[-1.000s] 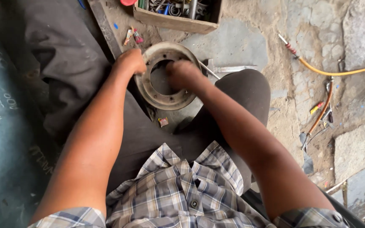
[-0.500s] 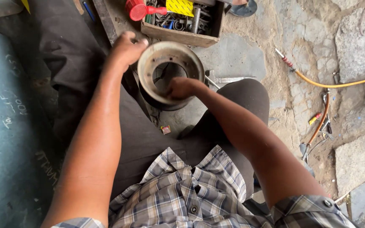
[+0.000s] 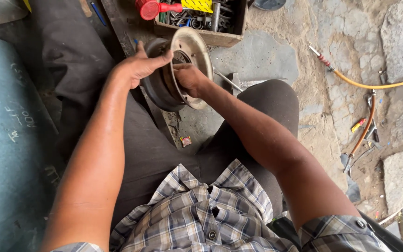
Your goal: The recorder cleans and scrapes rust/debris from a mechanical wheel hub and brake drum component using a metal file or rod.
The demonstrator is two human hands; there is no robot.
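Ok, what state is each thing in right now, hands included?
Drum: tipped up on edge, held off the ground between both hands.
Left hand: gripping the drum's dark outer side.
Right hand: on the drum's pale face, near its centre hole.
Toolbox: open, full of tools.
Yellow hose: lying loose on the ground.

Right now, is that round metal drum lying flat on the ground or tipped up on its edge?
Tipped up on edge. The metal drum shows its rim side-on, its face turned sideways, with the left hand on its back and the right hand at its front.
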